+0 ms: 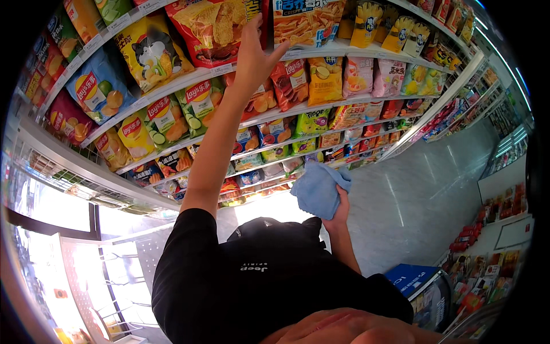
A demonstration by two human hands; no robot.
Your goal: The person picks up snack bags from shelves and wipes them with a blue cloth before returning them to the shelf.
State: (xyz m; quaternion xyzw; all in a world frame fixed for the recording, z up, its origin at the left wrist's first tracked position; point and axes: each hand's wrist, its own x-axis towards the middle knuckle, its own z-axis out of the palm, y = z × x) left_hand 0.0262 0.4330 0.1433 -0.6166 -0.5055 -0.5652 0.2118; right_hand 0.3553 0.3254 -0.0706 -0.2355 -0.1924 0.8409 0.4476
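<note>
My left hand reaches up to a high shelf, thumb and fingers spread apart. Its fingertips are at the right edge of a large red snack bag; whether they press on it I cannot tell. Just right of the thumb stands a blue and white snack bag. Held low in front of my body, a folded light blue cloth is in my right hand, its fingers partly hidden behind the fabric.
Curved white shelves carry rows of chip bags, with yellow snack packs at the upper right. Grey shiny floor runs along an aisle to the right. A blue-topped case stands at lower right, and a white rack at lower left.
</note>
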